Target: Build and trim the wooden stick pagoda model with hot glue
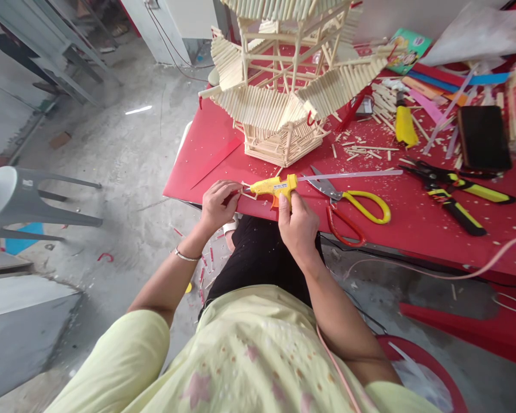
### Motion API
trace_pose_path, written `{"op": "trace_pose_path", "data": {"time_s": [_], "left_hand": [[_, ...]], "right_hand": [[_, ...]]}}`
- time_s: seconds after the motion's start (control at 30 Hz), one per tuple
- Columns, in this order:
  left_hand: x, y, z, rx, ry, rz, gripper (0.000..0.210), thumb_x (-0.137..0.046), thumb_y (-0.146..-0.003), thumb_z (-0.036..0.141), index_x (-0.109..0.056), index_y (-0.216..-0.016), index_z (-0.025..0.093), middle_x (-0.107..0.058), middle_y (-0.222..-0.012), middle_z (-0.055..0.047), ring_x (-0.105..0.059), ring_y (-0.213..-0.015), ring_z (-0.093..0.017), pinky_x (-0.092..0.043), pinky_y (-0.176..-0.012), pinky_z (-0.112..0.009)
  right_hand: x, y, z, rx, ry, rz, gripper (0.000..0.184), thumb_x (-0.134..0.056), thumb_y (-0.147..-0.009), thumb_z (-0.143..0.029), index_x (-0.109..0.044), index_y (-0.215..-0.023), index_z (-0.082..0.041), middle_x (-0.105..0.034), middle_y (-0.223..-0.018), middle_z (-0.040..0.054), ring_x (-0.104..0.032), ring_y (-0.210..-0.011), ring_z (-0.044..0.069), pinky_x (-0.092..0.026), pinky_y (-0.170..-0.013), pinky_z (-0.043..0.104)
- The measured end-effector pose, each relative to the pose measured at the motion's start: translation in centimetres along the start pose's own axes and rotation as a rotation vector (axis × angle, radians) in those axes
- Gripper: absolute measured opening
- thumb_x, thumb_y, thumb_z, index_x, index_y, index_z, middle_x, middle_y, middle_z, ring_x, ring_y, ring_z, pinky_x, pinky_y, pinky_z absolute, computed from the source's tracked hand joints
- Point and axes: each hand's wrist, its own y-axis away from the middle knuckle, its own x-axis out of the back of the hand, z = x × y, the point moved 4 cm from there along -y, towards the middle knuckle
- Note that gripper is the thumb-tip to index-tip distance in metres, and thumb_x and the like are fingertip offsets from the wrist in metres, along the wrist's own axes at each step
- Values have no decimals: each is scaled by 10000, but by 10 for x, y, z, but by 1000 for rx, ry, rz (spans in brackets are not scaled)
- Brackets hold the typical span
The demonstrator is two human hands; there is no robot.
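My right hand (pixel 298 226) is wrapped round the handle of a yellow hot glue gun (pixel 273 186). From its back end a long translucent glue stick (pixel 352 175) sticks out to the right. At the gun's nozzle my left hand (pixel 221 203) pinches a small pale wooden stick (pixel 248 195), mostly hidden by the fingers. Just beyond both hands a tiered pagoda model (pixel 279 109) of wooden sticks stands on the red table (pixel 206 155). Scissors (pixel 339 198) with one yellow and one red handle lie open to the right of my right hand.
Pliers (pixel 451 192), a black phone (pixel 485 137), a yellow-handled tool (pixel 405 123) and loose sticks (pixel 382 103) cover the table's right side. A thin red strip (pixel 217 163) lies left of the model. A grey stool (pixel 38 198) stands on the floor at left, a red bin (pixel 442 367) lower right.
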Motion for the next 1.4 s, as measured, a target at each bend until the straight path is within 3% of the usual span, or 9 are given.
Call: {"op": "trace_pose_path", "data": {"time_s": [1.4], "left_hand": [[1, 0, 1, 4, 11, 2, 149, -599, -1003, 236, -738, -1053, 213, -802, -1052, -76, -749, -1007, -215, -606, -943, -387]], "right_hand": [[1, -1, 0, -21, -27, -25, 593, -324, -1122, -525, -724, -1236, -103, -803, -1060, 190, -749, -874, 258, -453, -705, 317]]}}
